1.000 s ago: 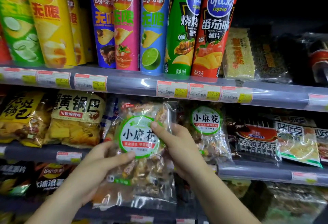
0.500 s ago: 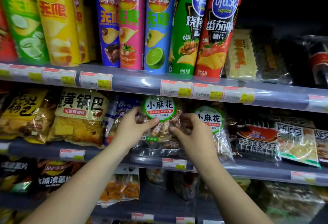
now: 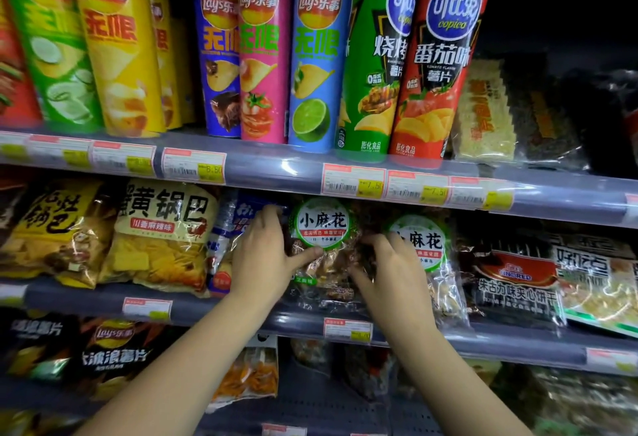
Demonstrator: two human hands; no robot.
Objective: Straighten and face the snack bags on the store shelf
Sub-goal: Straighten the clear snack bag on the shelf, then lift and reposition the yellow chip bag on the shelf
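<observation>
A clear snack bag (image 3: 322, 228) with a round green-and-white label stands upright on the middle shelf (image 3: 303, 323), label facing out. My left hand (image 3: 264, 256) grips its left side, thumb pressed under the label. My right hand (image 3: 390, 273) holds its right edge, fingers curled between it and a second, matching bag (image 3: 423, 246) just to the right. A blue-and-white bag (image 3: 229, 228) sits partly behind my left hand. Yellow crisp bags (image 3: 162, 239) fill the shelf's left part.
Tall chip cans (image 3: 321, 56) line the upper shelf above. Dark biscuit packs (image 3: 514, 280) and a green-edged pack (image 3: 597, 283) stand to the right. The lower shelf holds black Lay's bags (image 3: 110, 353) and an orange snack bag (image 3: 252, 377). Price tags run along the shelf rails.
The labelled bag went from in front of the shelf, held low in both hands, up and back onto the middle shelf. Both hands now press its sides there.
</observation>
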